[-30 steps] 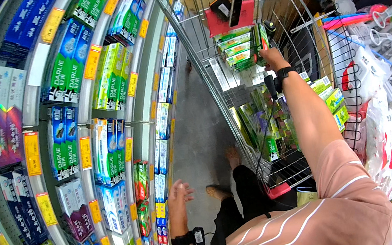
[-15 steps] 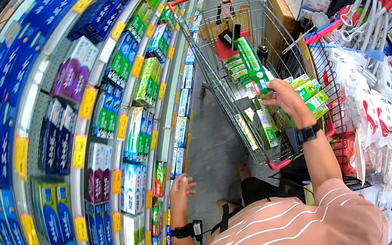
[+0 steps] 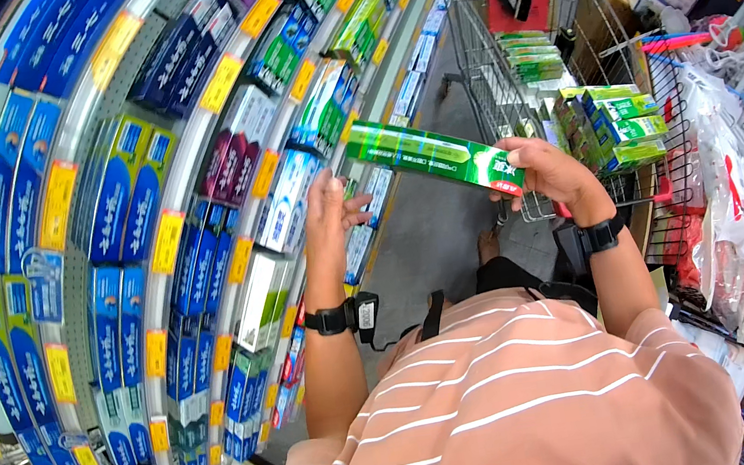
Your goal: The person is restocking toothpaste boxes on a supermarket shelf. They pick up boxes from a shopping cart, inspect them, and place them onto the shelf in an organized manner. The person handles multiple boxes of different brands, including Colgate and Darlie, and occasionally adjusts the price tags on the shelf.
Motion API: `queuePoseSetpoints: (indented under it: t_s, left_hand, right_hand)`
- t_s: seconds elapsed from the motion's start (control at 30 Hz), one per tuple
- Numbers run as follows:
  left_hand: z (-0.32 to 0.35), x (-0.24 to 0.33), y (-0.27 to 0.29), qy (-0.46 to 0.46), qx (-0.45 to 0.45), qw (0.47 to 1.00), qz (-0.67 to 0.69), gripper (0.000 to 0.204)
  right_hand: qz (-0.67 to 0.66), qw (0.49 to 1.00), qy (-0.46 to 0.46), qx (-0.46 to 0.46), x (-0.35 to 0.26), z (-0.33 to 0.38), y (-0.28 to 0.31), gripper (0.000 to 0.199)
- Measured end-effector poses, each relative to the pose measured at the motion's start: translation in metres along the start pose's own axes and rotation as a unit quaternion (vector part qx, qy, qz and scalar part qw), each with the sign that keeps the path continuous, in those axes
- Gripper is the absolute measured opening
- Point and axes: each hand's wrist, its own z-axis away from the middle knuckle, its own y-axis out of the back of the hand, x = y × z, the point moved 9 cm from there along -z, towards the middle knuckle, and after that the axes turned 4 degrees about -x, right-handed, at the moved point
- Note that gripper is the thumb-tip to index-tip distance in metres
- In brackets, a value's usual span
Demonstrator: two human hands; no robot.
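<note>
A long green toothpaste box [image 3: 428, 156] with a red end is gripped at that end by my right hand [image 3: 552, 171]. The box lies nearly level, its far end pointing left toward the shelves. My left hand [image 3: 329, 224] is raised beside the shelf fronts, fingers apart and holding nothing. Its nearest goods are a white-and-blue toothpaste box [image 3: 290, 201] and the green-and-blue boxes just above. Beyond my right hand, several green and yellow toothpaste boxes [image 3: 619, 126] are stacked in a wire shopping cart [image 3: 484, 45]. More green boxes [image 3: 533, 56] sit farther inside it.
Shelves of toothpaste boxes [image 3: 123, 187] with yellow price tags [image 3: 59, 205] line my left side. At the right, white plastic packages [image 3: 732, 191] rest by a wire rack [image 3: 676, 228]. Grey floor [image 3: 421, 245] runs between shelves and cart.
My right hand has brought the toothpaste box from above the cart toward the shelves, turning it from upright to nearly level. My left hand has come up. The view has swung left.
</note>
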Motion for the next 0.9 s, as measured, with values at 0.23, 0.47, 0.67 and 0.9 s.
queuePoseSetpoints:
  t_s: [0.23,0.47,0.67,0.9]
  left_hand:
    - [0.037,0.000,0.031,0.006,-0.050,0.995,0.081,0.060]
    - [0.072,-0.004,0.068,-0.027,0.033,0.994,0.098,0.050]
    - [0.094,-0.015,0.092,-0.007,0.082,0.991,0.108,0.051]
    - [0.105,-0.020,0.102,-0.002,0.088,0.990,0.109,0.047]
  right_hand:
    - [-0.020,0.993,-0.052,-0.103,0.026,-0.035,-0.056,0.040]
    - [-0.029,0.992,-0.051,-0.107,0.043,-0.062,-0.080,0.046]
    - [-0.034,0.992,-0.063,-0.108,0.055,-0.075,-0.096,0.057]
    - [-0.035,0.992,-0.073,-0.092,0.061,-0.078,-0.108,0.057]
